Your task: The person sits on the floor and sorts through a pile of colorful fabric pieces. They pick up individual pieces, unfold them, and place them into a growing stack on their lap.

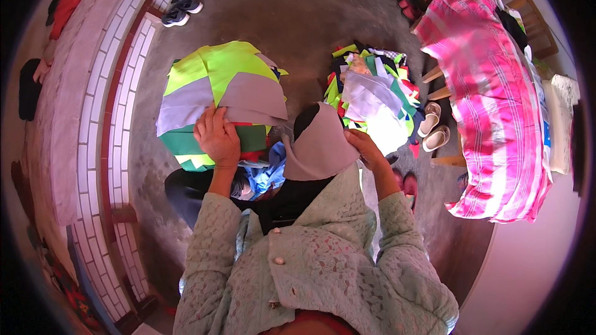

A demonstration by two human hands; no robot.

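Observation:
My right hand (367, 149) pinches the right edge of a mauve-grey cloth piece (321, 146), which hangs over my dark-trousered lap. To the left, my left hand (217, 134) rests on the near side of a broad stack of cut cloth, its fingers laid over a grey piece (253, 94) and a dark green piece (251, 138). Bright yellow-green cloth (217, 65) tops the far part of that stack. On the right lies a looser heap of scraps (372, 96), with white, green, red and patterned bits.
Pink checked cloth (490, 105) covers a raised surface at the right, with wooden legs below. Beige shoes (436, 139) stand beside it. Dark sneakers (181, 12) sit at the far left, by a white-tiled wall (93, 96). Blue cloth (268, 172) lies near my knees.

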